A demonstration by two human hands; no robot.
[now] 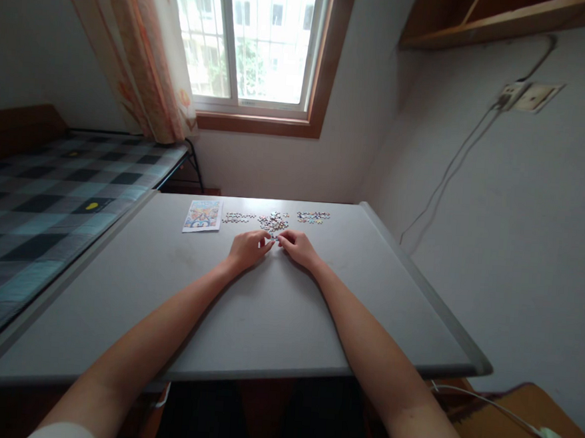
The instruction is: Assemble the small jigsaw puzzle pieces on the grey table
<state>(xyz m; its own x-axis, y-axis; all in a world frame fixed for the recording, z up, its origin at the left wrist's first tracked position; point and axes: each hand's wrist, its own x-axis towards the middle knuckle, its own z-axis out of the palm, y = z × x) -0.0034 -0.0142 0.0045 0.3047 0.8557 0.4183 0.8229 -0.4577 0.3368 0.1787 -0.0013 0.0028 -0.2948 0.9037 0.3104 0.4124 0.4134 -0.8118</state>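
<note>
Small jigsaw puzzle pieces (273,222) lie in a loose pile on the pale table (275,318), just beyond my hands. My left hand (250,249) rests at the near side of the pile, its fingers curled and the thumb and forefinger closed toward a tiny puzzle piece (274,238). Opposite it, my right hand (298,247) pinches at the same spot with thumb and forefinger. The fingertips partly cover what they hold. Left of the pile are rows of pieces (237,217), and another group of pieces (313,217) sits to the right.
A printed picture sheet (202,217) lies flat at the table's back left. Beside the table on the left is a bed with a checked cover (75,170). A wooden stool (523,422) with a white cable stands at lower right. A window (265,43) is ahead.
</note>
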